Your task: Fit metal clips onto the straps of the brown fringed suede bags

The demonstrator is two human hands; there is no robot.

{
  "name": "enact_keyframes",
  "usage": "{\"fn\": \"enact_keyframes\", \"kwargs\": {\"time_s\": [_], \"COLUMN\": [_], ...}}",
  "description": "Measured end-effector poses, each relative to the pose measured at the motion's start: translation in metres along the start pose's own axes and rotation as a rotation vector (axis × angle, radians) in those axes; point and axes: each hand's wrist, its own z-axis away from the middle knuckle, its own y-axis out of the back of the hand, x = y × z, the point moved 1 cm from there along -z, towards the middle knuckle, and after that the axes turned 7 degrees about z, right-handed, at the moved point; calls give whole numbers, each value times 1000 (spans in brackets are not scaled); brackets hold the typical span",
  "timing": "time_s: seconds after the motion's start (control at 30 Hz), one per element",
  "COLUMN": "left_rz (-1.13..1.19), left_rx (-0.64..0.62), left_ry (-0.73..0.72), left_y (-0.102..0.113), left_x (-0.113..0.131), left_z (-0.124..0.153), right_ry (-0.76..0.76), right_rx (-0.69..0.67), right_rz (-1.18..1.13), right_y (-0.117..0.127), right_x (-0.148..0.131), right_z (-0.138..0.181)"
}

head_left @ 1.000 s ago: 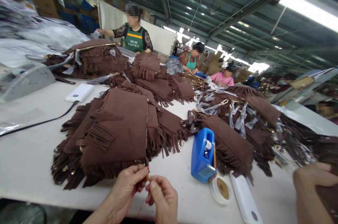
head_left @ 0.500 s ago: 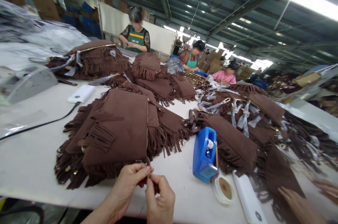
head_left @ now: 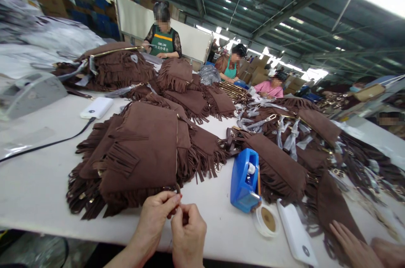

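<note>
A brown fringed suede-look bag (head_left: 148,150) lies on top of other fringed bags, its zipper edge facing right. At its near right corner my left hand (head_left: 158,213) is closed, thumb and forefinger pinching a short brown strap (head_left: 177,189) by the zipper end. Close against those fingertips is my right hand (head_left: 189,228), also closed in a pinch. Whatever lies between its fingers is too small and hidden to make out. A blue tape dispenser (head_left: 244,181) stands to the right of my hands, with a roll of tape (head_left: 267,221) beside it.
White power banks (head_left: 295,234) lie at right and far left (head_left: 96,108). More fringed bags (head_left: 275,162) with plastic-wrapped hardware cover the right side. A co-worker's hand (head_left: 351,240) rests on a brown piece at lower right. Other people work across the table (head_left: 38,192).
My hands stay pinched together at the bag's corner, with only small finger movement. The view has shifted slightly. At lower right, the co-worker's far hand has moved nearer the other one.
</note>
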Motion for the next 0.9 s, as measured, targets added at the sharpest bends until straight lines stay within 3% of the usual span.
{"fn": "enact_keyframes", "kwargs": {"time_s": [0.1, 0.17, 0.3, 0.6, 0.77, 0.9], "left_rz": [1, 8, 16, -1, -7, -3], "left_rx": [17, 26, 37, 46, 58, 43], "left_ry": [5, 9, 20, -11, -23, -25], "left_y": [2, 3, 2, -3, -6, -8], "left_x": [-4, -6, -7, -2, 0, 0], "left_z": [0, -1, -2, -1, 0, 0], "right_ry": [19, 1, -116, -298, -302, -298], "right_rx": [105, 93, -4, -38, 19, -24], "right_rz": [123, 122, -14, -394, -417, -426], "right_y": [-2, -2, 1, 3, 0, 2], "right_x": [-2, -4, -7, -3, 9, 15], "right_z": [-1, -1, -4, -9, -5, 3]}}
